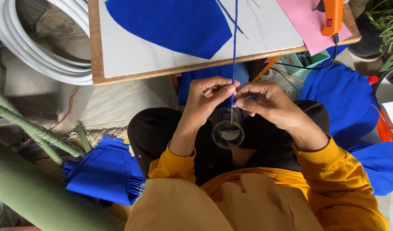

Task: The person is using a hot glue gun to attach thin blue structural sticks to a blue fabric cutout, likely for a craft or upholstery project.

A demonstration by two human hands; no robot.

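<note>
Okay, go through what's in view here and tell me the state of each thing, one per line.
Left hand: pinching the blue-wrapped wire.
Right hand: pinching the same wire.
Blue-wrapped wire: taut, bare at its lower end.
Clear glass: upright in the lap.
Glue gun: lying on pink paper, corded.
Blue fabric piece: flat on the board.

Home craft corner, glue gun [332,17], blue felt pieces [170,23], worktable [119,64]

A white table [132,55] with a wooden rim is standing on a grey floor [119,105] in soft daylight. Coiled white hose [38,51] is lying at the upper left, green-wrapped poles [29,128] are slanting along the left edge, and green plant leaves [386,21] are showing at the upper right.
</note>
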